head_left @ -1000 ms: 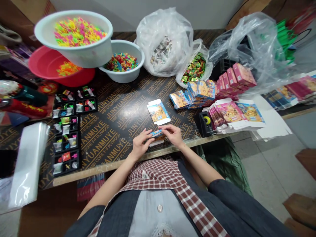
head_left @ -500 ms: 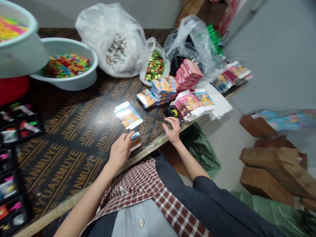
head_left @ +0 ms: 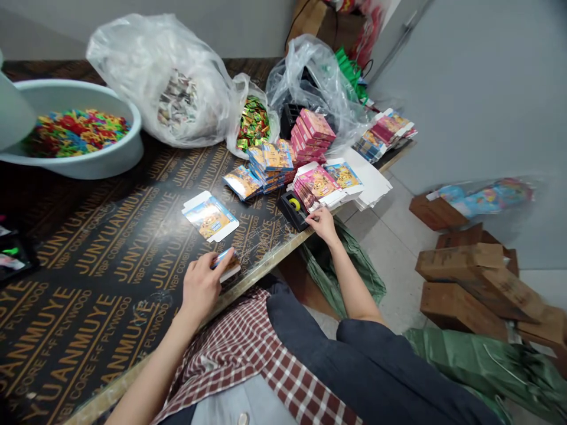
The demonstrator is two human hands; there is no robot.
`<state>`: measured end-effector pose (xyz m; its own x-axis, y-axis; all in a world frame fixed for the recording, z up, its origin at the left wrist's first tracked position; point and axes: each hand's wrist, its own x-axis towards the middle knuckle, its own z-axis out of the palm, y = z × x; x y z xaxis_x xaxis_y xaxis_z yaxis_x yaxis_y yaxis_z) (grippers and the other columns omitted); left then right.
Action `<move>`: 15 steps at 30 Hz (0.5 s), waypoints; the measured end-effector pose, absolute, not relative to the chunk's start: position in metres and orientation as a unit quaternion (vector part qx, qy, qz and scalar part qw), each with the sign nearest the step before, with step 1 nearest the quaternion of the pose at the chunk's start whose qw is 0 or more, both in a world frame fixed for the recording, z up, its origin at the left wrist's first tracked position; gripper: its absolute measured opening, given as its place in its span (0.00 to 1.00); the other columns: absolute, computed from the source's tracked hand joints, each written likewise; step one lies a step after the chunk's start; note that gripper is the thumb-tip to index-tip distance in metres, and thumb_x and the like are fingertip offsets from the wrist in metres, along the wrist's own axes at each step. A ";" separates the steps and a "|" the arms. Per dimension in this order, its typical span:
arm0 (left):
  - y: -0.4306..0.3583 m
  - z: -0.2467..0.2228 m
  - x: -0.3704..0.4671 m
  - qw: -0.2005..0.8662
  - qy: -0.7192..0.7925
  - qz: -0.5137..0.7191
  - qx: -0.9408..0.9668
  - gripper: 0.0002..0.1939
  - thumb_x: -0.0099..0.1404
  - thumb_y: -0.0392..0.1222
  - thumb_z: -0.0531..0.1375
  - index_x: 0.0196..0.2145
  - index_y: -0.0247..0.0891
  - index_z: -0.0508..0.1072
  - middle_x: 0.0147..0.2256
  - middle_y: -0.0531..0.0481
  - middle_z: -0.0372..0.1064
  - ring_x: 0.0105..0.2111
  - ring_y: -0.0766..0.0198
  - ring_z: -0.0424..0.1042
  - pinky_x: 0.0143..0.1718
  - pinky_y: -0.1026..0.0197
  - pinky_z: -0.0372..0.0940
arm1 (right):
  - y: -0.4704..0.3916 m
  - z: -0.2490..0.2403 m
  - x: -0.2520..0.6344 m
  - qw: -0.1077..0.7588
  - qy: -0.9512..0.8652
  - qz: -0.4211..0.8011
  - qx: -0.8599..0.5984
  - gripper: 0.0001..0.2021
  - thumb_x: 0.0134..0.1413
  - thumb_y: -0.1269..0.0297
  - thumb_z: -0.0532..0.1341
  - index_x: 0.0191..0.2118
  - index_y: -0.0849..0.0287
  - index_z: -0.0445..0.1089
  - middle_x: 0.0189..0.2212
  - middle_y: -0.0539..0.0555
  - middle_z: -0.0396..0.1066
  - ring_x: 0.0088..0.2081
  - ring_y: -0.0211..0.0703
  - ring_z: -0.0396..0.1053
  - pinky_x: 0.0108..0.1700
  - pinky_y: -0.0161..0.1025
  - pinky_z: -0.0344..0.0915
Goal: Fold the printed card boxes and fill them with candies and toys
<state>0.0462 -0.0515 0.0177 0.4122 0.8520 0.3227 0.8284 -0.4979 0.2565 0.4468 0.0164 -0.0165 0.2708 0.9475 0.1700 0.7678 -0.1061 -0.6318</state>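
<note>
My left hand [head_left: 204,284] is closed on a small blue picture box [head_left: 228,265], holding it against the tabletop near the front edge; the fingers hide part of it. My right hand [head_left: 322,225] is pinched at the near end of a black tape dispenser [head_left: 293,211] that carries a yellow roll. Whatever lies between those fingertips is too small to make out. Beyond my left hand an unfolded blue box [head_left: 211,217] lies with its white flaps out. Flat pink box blanks [head_left: 315,184] lie fanned out just past the dispenser.
Filled blue boxes [head_left: 270,162] and pink boxes [head_left: 312,133] are stacked farther back. Behind them stand a bag of shiny wrapped pieces [head_left: 254,123], a large clear bag [head_left: 163,77] and a pale tub [head_left: 133,139] of colourful bits. Cardboard cartons [head_left: 473,265] sit on the floor at right.
My right hand has gone from loosely curled over the dispenser to a pinch at its near end. The left hand still holds the small box. The view has shifted to the right.
</note>
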 end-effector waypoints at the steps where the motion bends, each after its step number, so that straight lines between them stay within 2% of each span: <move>1: -0.049 0.018 0.045 0.027 0.502 0.217 0.837 0.31 0.61 0.26 0.50 0.56 0.49 0.73 0.42 0.43 0.72 0.39 0.57 0.71 0.39 0.57 0.62 | 0.017 -0.017 0.446 0.332 -0.582 0.142 -0.728 0.04 0.45 0.65 0.67 0.24 0.57 0.76 0.31 0.55 0.67 0.38 0.50 0.68 0.47 0.48 0.66; 8: -0.039 0.007 0.045 0.028 0.484 0.306 0.820 0.23 0.66 0.29 0.50 0.53 0.43 0.75 0.41 0.42 0.76 0.39 0.58 0.74 0.40 0.58 0.64 | -0.010 -0.031 0.447 0.497 -0.432 0.221 -0.720 0.09 0.44 0.57 0.64 0.23 0.57 0.71 0.29 0.51 0.68 0.35 0.44 0.66 0.44 0.43 0.64; 15: -0.039 -0.001 0.046 0.053 0.490 0.341 0.800 0.17 0.69 0.35 0.51 0.49 0.42 0.76 0.42 0.41 0.76 0.40 0.56 0.73 0.40 0.57 0.63 | -0.019 -0.051 0.435 0.511 -0.384 0.229 -0.734 0.12 0.39 0.54 0.66 0.21 0.57 0.69 0.29 0.52 0.70 0.33 0.43 0.66 0.42 0.43 0.64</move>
